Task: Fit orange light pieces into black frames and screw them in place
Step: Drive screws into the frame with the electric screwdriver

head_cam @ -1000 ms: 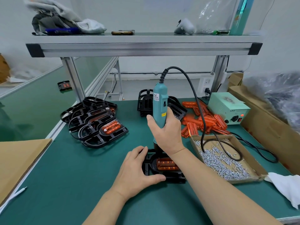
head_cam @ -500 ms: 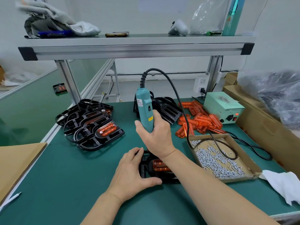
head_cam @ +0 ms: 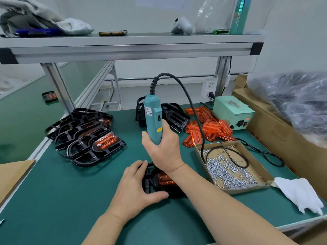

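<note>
right hand [head_cam: 163, 151]: fingers curled tight round the teal electric screwdriver [head_cam: 153, 121], gripping it low on the body. the tool stands near upright, cord looping off the top. the bit tip is hidden behind the hand, so can't tell if it sits on a screw.

left hand [head_cam: 134, 186]: fingers [head_cam: 139, 167] slightly spread and hooked over the far edge of the black frame [head_cam: 148, 181], thumb along its near edge. it grips the frame's left end and pins it flat on the green mat [head_cam: 62, 200]. this frame is front centre, right under both hands. an orange light piece [head_cam: 165, 180] is already seated in it, half covered by the right wrist.

progress, judged:
- this unit is fitted and the screwing step is in hand; how many screws are in can't be seen.
- the stack of frames [head_cam: 85, 138] at left looks done. its top one shows an orange piece fitted, and orange shows through lower ones too.
- left to do: the empty frames [head_cam: 175, 117] at the back and the big pile of loose orange pieces [head_cam: 208, 128] beside them.
- the screw box [head_cam: 230, 170] just right of the hands holds plenty of screws, so supply is fine.
- the batch looks partway done, with many units to go.
</note>
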`<state>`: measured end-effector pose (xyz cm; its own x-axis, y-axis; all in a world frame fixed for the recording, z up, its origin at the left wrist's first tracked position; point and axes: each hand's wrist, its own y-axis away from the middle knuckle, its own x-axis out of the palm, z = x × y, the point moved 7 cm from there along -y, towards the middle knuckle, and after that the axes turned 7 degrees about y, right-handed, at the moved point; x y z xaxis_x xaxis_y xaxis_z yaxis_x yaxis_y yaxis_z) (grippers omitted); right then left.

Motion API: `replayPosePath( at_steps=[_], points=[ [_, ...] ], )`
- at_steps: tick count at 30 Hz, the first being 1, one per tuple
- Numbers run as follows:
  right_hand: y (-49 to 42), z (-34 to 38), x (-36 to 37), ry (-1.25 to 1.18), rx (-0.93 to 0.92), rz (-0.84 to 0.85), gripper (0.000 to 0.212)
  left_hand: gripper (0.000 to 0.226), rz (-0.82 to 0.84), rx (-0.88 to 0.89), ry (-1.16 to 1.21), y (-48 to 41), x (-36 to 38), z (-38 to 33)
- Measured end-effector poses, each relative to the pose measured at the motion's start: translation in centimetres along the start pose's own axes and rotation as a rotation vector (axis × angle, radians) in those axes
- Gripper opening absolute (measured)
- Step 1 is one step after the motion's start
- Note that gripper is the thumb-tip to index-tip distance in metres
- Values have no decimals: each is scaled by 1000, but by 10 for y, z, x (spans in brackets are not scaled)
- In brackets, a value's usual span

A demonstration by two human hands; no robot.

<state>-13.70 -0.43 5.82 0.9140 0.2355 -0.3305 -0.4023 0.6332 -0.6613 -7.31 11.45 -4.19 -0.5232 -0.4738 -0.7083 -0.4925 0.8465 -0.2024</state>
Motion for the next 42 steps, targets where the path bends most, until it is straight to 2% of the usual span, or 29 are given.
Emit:
replayPosePath(
  at_steps=[10, 16, 19, 25, 32, 36, 42],
  points=[
    [-1, -5, 0, -13, 72, 27, 26, 128, 1, 4, 4, -1, 1, 1],
    [1, 6, 1, -91, 34, 127, 24, 126, -9, 16, 31, -1, 2, 4],
    [-10, 9, -9, -144, 63, 57, 24, 131, -17, 10, 30, -1, 3, 6],
    [-36, -31, -35, -294, 318, -116, 18, 133, -57, 1, 9, 0, 3, 7],
    [-26, -112, -57, -408, 715, -188, 47, 132, -126, -58, -44, -4, -2, 10],
    [-8, -146, -63, -378, 873, -188, 55, 131, -130, -104, -45, -11, -3, 11],
    [12, -168, -76, -212, 953, -172, 51, 130, -118, -99, -65, -11, -2, 15]
  ],
)
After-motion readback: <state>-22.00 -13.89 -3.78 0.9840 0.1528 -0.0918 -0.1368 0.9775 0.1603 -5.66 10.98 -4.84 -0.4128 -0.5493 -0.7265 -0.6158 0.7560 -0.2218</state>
